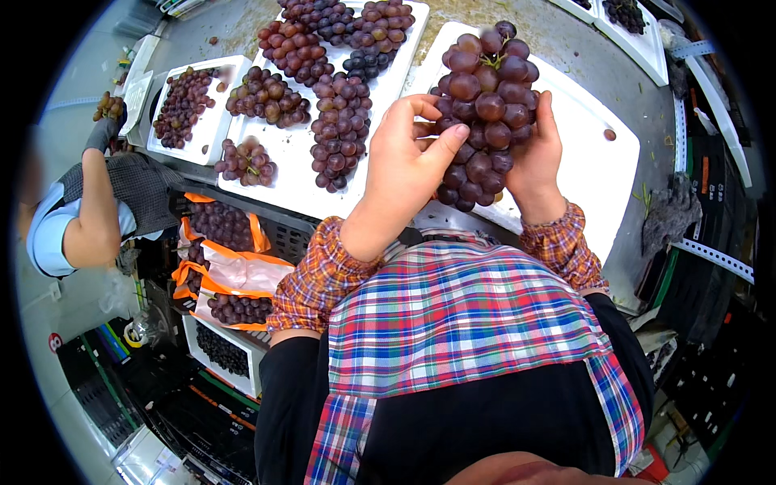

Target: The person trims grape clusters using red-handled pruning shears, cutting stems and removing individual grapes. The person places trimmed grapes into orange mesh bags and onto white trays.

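Observation:
A large bunch of reddish-purple grapes is held up between my two hands. My left hand grips its left side, the thumb across the front of the berries. My right hand supports the right side, its fingers partly hidden behind the bunch. Beneath and to the right lies a white foam tray with one loose grape on it. Left of my hands, another white foam tray bears several bunches, among them a long one and a small one.
A smaller foam tray of grapes is at the left. Below it stands a black crate by orange-edged bags of grapes. A co-worker at far left holds a small bunch. More foam trays are at upper right.

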Tool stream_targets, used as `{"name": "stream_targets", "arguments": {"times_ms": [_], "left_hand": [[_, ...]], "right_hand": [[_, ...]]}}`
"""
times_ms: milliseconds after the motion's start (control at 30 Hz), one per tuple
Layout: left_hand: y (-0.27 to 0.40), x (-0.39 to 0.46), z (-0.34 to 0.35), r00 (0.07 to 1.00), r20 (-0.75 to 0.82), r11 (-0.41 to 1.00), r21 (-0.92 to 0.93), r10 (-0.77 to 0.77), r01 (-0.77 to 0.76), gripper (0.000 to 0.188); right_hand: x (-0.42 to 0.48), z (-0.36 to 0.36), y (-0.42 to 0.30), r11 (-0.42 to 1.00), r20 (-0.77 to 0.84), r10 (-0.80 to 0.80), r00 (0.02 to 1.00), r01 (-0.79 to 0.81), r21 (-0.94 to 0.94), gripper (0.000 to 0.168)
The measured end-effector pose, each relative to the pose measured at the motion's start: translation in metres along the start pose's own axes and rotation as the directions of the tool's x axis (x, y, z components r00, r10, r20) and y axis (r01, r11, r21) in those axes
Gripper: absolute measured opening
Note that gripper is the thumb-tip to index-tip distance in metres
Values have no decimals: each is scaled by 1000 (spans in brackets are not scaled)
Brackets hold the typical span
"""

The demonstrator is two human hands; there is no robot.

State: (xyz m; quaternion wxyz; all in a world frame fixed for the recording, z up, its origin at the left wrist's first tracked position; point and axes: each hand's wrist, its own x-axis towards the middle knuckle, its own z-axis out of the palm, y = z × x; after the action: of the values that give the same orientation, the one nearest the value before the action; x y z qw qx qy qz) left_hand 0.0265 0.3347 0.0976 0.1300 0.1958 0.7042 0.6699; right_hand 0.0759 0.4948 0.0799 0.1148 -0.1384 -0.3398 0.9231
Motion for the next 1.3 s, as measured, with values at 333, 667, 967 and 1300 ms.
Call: {"name": "stream_targets", "arguments": {"times_ms": [333, 667, 967, 1300], "left_hand": [[17, 12, -2, 985, 165, 917, 384, 44, -105, 28], [-39, 3, -26, 945, 251, 819, 573, -207, 27, 50], [-72, -30, -13, 796, 505, 73, 856, -333, -512, 67], [34, 7, -74, 647, 408, 742, 538, -644, 400, 36]], "right_hand": [[15, -48, 14, 868, 408, 79, 910, -264, 420, 78], [1, -63, 18, 975, -11, 172, 985, -168, 148, 66], [-4, -71, 9, 996, -220, 37, 975, -18, 92, 54], [-4, -73, -3, 998, -254, -59, 965, 61, -1, 54]]}}
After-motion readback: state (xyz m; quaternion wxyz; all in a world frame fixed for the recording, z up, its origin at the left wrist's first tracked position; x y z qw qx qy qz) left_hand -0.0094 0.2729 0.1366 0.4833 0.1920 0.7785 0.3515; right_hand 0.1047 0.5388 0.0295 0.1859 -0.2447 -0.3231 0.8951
